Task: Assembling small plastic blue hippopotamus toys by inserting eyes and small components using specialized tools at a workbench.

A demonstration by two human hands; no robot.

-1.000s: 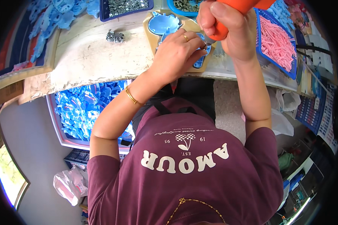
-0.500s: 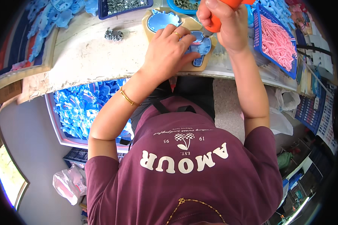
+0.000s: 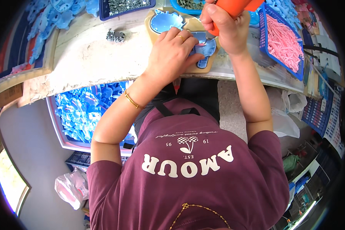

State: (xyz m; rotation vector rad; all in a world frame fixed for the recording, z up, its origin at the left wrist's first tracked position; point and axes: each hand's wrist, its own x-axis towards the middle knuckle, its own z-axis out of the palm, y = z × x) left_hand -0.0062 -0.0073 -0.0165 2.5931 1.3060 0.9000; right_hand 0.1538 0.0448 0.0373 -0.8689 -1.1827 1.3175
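Note:
My right hand (image 3: 228,30) is wrapped round an orange power screwdriver (image 3: 234,8), whose top is cut off by the frame edge. Its metal nose points down at a blue plastic shell piece (image 3: 207,49) lying in a tan fixture (image 3: 205,70). My left hand (image 3: 174,53) lies over the near-left side of that piece, fingers stretched and thumb resting on it; they partly cover it. In the fixture's other hollow sits a second, rounder blue shell (image 3: 166,22). A screw at the driver tip is too small to make out.
A small heap of screws (image 3: 115,35) lies left on the table (image 3: 84,50). Behind are a dark blue screw tray (image 3: 132,8) and a light blue tub (image 3: 188,10). Pink strips fill a blue basket (image 3: 281,44) at right. Below the table edge stands a bin of blue parts (image 3: 88,115).
My right hand and the screwdriver have shifted slightly left, with the tip moving a little down-left over the blue piece. My left hand stays nearly in place.

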